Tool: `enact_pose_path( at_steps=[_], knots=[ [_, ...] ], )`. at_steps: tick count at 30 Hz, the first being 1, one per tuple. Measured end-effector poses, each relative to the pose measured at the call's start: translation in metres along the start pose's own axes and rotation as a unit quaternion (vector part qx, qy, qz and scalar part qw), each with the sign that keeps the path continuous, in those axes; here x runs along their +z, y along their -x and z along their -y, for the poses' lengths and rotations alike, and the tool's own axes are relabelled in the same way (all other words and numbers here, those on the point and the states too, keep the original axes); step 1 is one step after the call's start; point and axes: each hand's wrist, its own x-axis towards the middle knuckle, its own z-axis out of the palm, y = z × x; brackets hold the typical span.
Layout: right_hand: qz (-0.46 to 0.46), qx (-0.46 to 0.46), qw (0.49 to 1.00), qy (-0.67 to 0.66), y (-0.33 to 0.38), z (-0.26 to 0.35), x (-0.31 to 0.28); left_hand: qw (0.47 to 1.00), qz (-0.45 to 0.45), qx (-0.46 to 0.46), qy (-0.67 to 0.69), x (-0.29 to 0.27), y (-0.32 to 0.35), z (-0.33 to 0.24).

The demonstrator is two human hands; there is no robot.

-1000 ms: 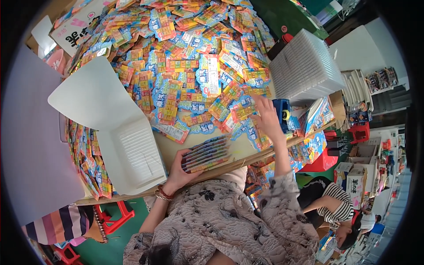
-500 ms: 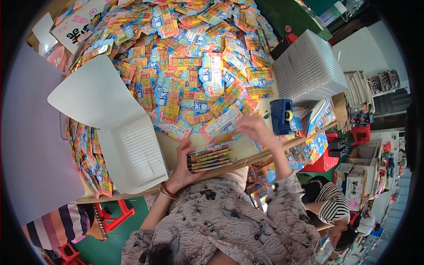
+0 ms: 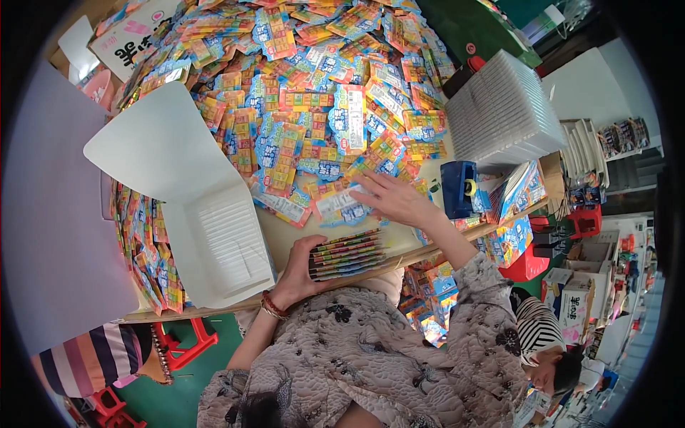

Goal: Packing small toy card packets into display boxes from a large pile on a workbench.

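Observation:
My left hand [image 3: 301, 265] grips a neat stack of colourful flat packets [image 3: 349, 253] standing on edge at the table's near side. My right hand [image 3: 394, 200] lies flat, fingers spread, on a blue-and-white packet [image 3: 342, 205] at the near edge of a big heap of similar orange, blue and yellow packets [image 3: 314, 93] that covers the table top. The two hands are about a hand's width apart.
A white open carton [image 3: 185, 192] lies left of my hands. A stack of clear plastic trays [image 3: 503, 114] stands at the right, a blue tape dispenser [image 3: 460, 187] beside it. More packets [image 3: 146, 242] lie under the carton. A person in a striped top [image 3: 539, 332] is at lower right.
My right hand reached up to the heap, came back with a packet, and now presses it flat on the table. The left hand's stack has shifted slightly.

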Motion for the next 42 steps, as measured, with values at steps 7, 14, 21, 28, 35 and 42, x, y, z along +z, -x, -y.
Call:
enact_pose_path(
  at_steps=[7, 14, 21, 28, 35, 42],
  knots=[
    [-0.085, 0.076, 0.978, -0.174, 0.011, 0.019, 0.003, 0.996, -0.082, 0.026, 0.0, 0.008, 0.003, -0.006],
    [-0.208, 0.228, 0.9, -0.309, 0.014, 0.011, 0.008, 0.999, -0.029, -0.038, -0.005, 0.0, -0.001, 0.001],
    [-0.182, 0.519, 0.806, -0.218, 0.003, -0.037, 0.036, 0.997, -0.027, -0.009, -0.075, 0.001, -0.002, -0.001],
    [-0.301, 0.402, 0.755, -0.422, 0.001, -0.021, -0.001, 0.997, -0.008, -0.001, 0.07, 0.007, 0.001, 0.017],
    [-0.065, 0.034, 0.981, -0.179, -0.025, 0.05, -0.022, 0.997, -0.05, 0.003, 0.052, -0.003, -0.015, -0.015],
    [-0.306, 0.293, 0.898, -0.122, -0.089, -0.002, -0.023, 0.999, -0.051, 0.008, -0.001, 0.008, 0.001, 0.014]
  ],
)
